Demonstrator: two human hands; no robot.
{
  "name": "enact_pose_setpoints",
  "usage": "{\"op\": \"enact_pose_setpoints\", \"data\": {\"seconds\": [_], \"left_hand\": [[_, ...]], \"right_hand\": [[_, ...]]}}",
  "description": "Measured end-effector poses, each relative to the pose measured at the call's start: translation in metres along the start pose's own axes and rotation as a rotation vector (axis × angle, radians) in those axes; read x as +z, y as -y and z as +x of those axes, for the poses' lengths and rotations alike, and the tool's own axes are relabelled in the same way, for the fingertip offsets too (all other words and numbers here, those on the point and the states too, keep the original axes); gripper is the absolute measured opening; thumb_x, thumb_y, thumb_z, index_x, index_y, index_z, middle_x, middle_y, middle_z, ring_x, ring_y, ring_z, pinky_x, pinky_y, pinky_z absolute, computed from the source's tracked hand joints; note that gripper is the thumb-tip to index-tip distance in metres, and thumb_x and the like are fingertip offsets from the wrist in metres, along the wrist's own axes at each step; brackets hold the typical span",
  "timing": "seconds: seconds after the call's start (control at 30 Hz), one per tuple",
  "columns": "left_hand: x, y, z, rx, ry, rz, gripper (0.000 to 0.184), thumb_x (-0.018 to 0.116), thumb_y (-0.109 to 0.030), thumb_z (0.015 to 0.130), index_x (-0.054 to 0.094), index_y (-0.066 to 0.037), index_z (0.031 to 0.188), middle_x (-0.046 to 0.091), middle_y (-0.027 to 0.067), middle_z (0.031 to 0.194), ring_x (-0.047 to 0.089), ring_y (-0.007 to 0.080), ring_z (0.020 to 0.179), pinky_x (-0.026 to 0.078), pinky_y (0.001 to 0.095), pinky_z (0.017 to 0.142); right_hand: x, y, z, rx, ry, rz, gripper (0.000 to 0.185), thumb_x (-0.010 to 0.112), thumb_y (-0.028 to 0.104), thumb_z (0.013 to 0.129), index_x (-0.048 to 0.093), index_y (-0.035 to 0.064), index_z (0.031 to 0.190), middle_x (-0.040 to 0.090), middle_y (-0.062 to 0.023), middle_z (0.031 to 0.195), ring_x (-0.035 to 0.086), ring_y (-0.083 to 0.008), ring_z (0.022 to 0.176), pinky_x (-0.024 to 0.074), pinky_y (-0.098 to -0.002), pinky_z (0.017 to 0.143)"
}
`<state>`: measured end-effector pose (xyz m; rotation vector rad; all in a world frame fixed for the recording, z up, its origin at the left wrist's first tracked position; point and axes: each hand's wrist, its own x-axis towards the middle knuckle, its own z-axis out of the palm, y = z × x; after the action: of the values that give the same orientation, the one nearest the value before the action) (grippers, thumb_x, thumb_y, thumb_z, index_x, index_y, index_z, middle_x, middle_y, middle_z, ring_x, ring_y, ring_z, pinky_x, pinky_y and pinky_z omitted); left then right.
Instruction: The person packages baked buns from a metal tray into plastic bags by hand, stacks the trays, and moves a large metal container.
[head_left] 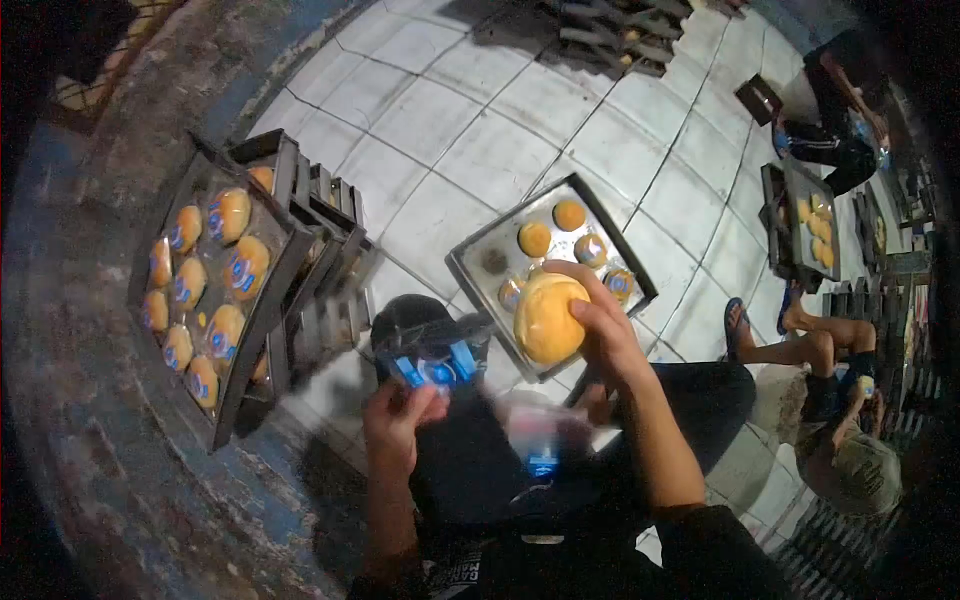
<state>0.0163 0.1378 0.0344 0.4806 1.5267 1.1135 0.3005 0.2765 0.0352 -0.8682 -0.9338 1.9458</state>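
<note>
A seated worker's right hand point(610, 330) holds a plain bun point(548, 325), fingers curled over its far side and thumb along its flank, a loose cupping grip that probably spares the soft crust. The bun sits just left of those fingertips, apart from the left hand point(412, 415), whose thumb and fingers close on a clear bag point(435, 368) printed in blue. The film spreads above that pinch, seemingly gripped low to leave the rest free; whether its mouth stands open cannot be told. Just beyond the right fingers, a tray point(612, 228) lies on the tiles, likely set there to keep its buns within easy reach; two at its far end point(551, 226) look bare, while others nearer the hand show blue print. Between the wrists, over the lap, lies a blurred blue label point(541, 462). Well left of the left fingers, a second tray point(258, 350) rests tilted beside a stack, its wrapped buns point(245, 267) set close together, perhaps to save room. Far to the right of the right fingers, two other people point(850, 110) point(850, 475) sit near another tray point(792, 225) bearing buns.
</note>
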Motion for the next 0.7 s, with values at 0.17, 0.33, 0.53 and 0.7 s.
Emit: {"op": "enact_pose_setpoints", "data": {"seconds": [0.17, 0.33, 0.53, 0.7], "left_hand": [[0.010, -0.002, -0.044, -0.023, 0.085, -0.072, 0.029, 0.073, -0.017, 0.101, 0.065, 0.002, 0.120, 0.077, 0.0165, 0.104, 0.077, 0.0183, 0.086, 0.066, 0.0300, 0.076], [0.002, 0.002, -0.082, -0.112, 0.459, -0.120, 0.047, 0.074, -0.016, 0.099, 0.056, 0.001, 0.138, 0.072, 0.0188, 0.122, 0.074, 0.0249, 0.102, 0.062, 0.0374, 0.089], [-0.001, -0.018, -0.082, -0.287, 1.126, 0.283, 0.075, 0.085, -0.006, 0.089, 0.046, 0.001, 0.153, 0.064, 0.0090, 0.141, 0.061, 0.0167, 0.128, 0.050, 0.0359, 0.109], [0.008, -0.019, -0.100, -0.125, 1.121, 0.204, 0.065, 0.088, -0.016, 0.089, 0.056, 0.000, 0.143, 0.069, 0.0058, 0.129, 0.064, 0.0141, 0.117, 0.052, 0.0327, 0.104]], "right_hand": [[0.036, 0.016, -0.074, -0.293, -0.060, -0.209, 0.081, 0.073, 0.034, 0.098, 0.036, 0.0011, 0.161, 0.050, -0.0151, 0.152, 0.052, -0.0248, 0.139, 0.0401, -0.0381, 0.118], [0.062, 0.045, -0.123, -0.090, 0.150, -0.613, 0.087, 0.087, 0.022, 0.090, 0.036, 0.0023, 0.158, 0.053, -0.0191, 0.151, 0.057, -0.0273, 0.137, 0.0441, -0.0417, 0.117], [0.076, 0.058, -0.153, 0.025, 0.387, -0.711, 0.071, 0.090, 0.030, 0.086, 0.050, 0.0006, 0.137, 0.066, -0.0150, 0.120, 0.068, -0.0259, 0.111, 0.0556, -0.0402, 0.100], [0.092, 0.089, -0.166, -0.169, 0.510, -1.115, 0.057, 0.089, 0.034, 0.085, 0.070, -0.0005, 0.126, 0.069, -0.0155, 0.119, 0.069, -0.0328, 0.112, 0.0566, -0.0393, 0.092]]}}
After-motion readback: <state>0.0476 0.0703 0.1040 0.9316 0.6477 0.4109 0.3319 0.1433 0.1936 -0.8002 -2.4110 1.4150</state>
